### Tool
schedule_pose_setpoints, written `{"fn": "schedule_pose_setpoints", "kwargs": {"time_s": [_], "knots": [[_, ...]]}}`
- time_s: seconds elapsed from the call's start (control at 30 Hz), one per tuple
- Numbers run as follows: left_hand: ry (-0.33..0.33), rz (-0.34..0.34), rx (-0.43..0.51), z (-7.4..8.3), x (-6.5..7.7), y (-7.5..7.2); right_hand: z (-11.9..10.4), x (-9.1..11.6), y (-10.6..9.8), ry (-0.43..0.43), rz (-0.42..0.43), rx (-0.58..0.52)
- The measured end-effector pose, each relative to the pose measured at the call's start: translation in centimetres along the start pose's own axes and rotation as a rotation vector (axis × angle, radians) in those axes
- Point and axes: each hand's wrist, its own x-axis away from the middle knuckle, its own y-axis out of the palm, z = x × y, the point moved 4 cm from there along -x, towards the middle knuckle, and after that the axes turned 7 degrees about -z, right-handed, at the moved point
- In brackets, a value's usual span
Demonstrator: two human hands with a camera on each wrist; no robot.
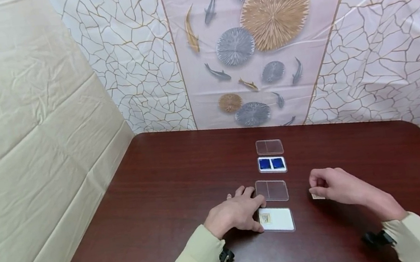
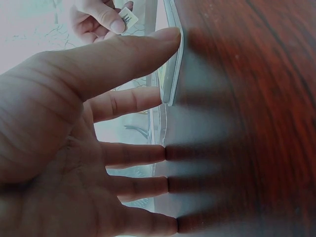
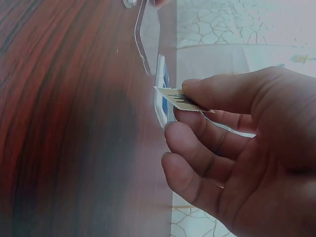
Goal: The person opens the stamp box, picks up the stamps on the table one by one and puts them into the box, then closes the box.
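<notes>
My right hand (image 1: 336, 184) pinches a small stamp (image 3: 180, 98) between thumb and forefinger, above the table. The stamp has perforated edges, a pale yellowish face and a dark print; the other fingers curl loosely below it. My left hand (image 1: 240, 211) is spread at the left end of a clear case with a white insert (image 1: 282, 219). In the left wrist view its thumb and index fingertip lie along the case's edge, and the other fingertips touch the tabletop. Another yellowish stamp (image 1: 265, 218) lies on the left half of the white insert.
Beyond the white case lies a clear divided lid (image 1: 272, 190), close to the left fingers. Farther back are a second case holding two dark blue squares (image 1: 272, 164) and another clear lid (image 1: 269, 147). All lie on a dark red-brown table (image 1: 162, 192) before a patterned cloth (image 1: 263, 50).
</notes>
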Motion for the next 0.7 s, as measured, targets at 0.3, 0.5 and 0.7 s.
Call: {"fn": "schedule_pose_setpoints", "kwargs": {"time_s": [0.3,0.5,0.7], "knots": [[-0.003,-0.018,0.005,0.0,-0.1,0.1,-1.2,-0.5,0.5,-0.035,-0.006,-0.064],[0.003,-0.017,0.003,0.0,-0.1,0.2,-1.9,-0.7,0.9,-0.055,-0.022,-0.087],[0.004,-0.016,-0.003,0.1,-0.1,0.1,-2.6,-1.0,1.9,-0.064,-0.057,-0.108]]}}
